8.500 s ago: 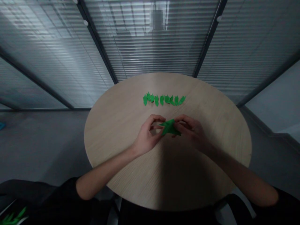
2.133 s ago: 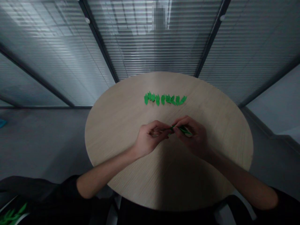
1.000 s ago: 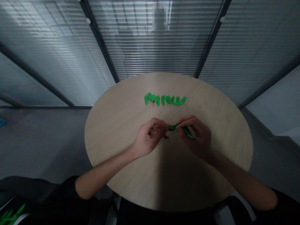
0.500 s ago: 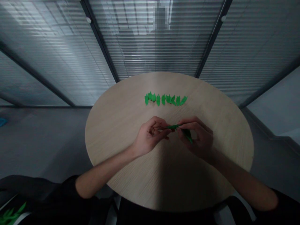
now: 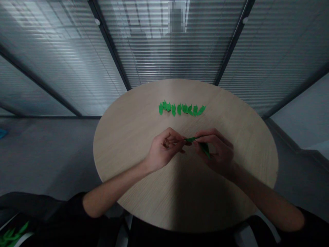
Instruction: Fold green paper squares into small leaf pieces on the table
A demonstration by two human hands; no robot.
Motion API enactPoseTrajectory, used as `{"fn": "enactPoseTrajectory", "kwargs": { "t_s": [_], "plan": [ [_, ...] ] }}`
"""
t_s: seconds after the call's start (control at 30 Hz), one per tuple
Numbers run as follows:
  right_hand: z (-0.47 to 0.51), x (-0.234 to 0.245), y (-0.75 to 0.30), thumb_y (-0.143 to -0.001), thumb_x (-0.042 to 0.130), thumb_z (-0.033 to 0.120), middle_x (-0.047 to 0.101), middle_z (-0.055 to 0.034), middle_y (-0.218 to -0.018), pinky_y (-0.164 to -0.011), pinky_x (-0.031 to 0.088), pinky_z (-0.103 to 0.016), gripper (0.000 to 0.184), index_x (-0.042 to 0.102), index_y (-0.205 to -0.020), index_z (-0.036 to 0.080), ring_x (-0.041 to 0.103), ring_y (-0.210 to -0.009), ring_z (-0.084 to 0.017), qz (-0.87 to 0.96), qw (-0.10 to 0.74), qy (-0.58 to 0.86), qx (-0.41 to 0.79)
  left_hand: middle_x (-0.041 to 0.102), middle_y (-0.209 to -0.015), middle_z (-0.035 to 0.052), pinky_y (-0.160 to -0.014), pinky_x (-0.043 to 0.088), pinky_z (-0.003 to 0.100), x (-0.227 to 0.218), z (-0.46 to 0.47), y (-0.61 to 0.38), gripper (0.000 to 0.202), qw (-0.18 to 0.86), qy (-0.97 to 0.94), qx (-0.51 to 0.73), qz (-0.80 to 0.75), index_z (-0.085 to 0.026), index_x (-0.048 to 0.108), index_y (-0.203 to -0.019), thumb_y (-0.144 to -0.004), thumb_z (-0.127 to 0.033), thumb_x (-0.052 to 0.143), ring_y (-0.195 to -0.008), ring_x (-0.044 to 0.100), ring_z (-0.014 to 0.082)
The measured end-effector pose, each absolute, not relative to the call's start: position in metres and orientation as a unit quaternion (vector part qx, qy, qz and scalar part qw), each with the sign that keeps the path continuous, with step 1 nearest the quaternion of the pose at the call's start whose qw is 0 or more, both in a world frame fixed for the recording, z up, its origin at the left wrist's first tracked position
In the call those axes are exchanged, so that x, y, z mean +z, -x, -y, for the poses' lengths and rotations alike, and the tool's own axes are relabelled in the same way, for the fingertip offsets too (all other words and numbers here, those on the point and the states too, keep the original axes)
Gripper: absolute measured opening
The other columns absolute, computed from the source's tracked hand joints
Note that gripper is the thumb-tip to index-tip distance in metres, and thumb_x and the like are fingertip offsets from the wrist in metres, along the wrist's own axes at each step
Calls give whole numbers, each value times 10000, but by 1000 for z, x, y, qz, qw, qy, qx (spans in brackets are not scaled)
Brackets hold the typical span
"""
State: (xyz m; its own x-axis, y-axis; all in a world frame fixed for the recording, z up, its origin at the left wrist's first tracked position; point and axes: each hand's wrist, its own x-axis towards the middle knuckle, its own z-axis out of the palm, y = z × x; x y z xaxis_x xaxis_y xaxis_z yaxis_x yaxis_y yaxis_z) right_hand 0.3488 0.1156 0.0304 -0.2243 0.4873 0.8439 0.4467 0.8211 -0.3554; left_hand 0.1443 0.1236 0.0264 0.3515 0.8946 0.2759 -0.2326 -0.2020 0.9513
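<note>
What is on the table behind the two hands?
A row of small green paper pieces lies on the round table beyond the left hand and right hand. Both pinch another green piece, partly hidden inside their grip.

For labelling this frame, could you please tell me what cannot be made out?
Head view only.
Folded green paper: its shape, mostly covered by the left hand and right hand pinching it.
Row of green pieces: exact count, too small and overlapping.
Green items at the bottom left: cut off by the edge.
</note>
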Motion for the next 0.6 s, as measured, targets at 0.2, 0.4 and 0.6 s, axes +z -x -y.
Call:
{"fn": "enactPoseTrajectory", "kwargs": {
  "t_s": [0.2, 0.4, 0.6],
  "plan": [
    [-116, 32, -348, -882, 712, 115, 724, -40, -946, -725, 605, -356, 209, 657, -1009, 272, 709, -835, -200, 782, 549, 295, 16, 797, -947, 62, -644, 670, 223, 25, -124, -145, 316, 575, -587, 496, -281, -184, 556, -964, -867, -326, 821, -767, 781, 158],
    [-116, 31, -349, -879, 722, 106, 723, -37, -941, -726, 598, -338, 213, 658, -1006, 264, 700, -833, -190, 783, 549, 293, 11, 804, -964, 88, -641, 670, 231, 24, -124, -145, 275, 562, -600, 494, -283, -174, 554, -939, -927, -362, 756, -762, 777, 160],
    [-116, 29, -350, -881, 720, 97, 723, -42, -961, -734, 594, -327, 198, 655, -997, 244, 698, -836, -180, 783, 548, 295, 15, 809, -916, 81, -630, 664, 211, 26, -124, -145, 222, 569, -599, 497, -264, -165, 561, -953, -967, -324, 716, -827, 799, 179]
  ]
}}
